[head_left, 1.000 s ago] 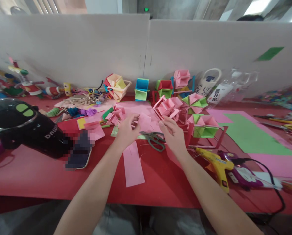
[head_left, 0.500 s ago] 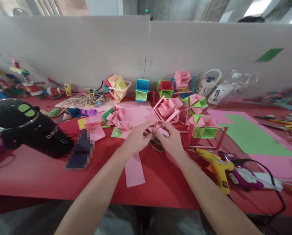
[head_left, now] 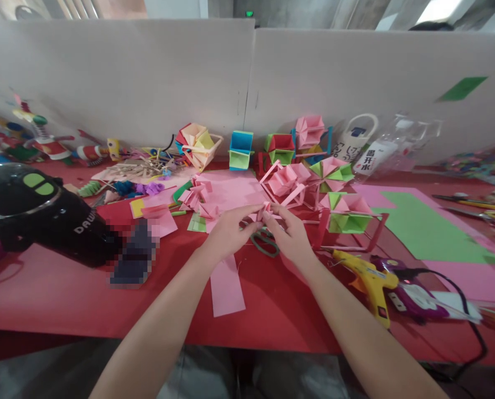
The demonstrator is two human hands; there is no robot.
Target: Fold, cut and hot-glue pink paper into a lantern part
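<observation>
A small folded piece of pink paper is pinched between the fingertips of my left hand and my right hand. My fingers hide most of it. Just below it, green-handled scissors lie on the red table, their blades covered by my hands. A pink paper strip rests under my left wrist. Behind my left hand sits a cluster of folded pink paper pieces. A pink paper wheel on a frame stands beyond my right hand.
A yellow glue gun and a purple power strip with a cable lie at right. Green paper sits on pink sheets. A black cylindrical device stands at left. More paper wheels line the back, before a white partition.
My hands have shifted slightly, and the pink paper between my fingertips shows a little more. The scissors' green handles are less covered. The view has tilted down slightly.
</observation>
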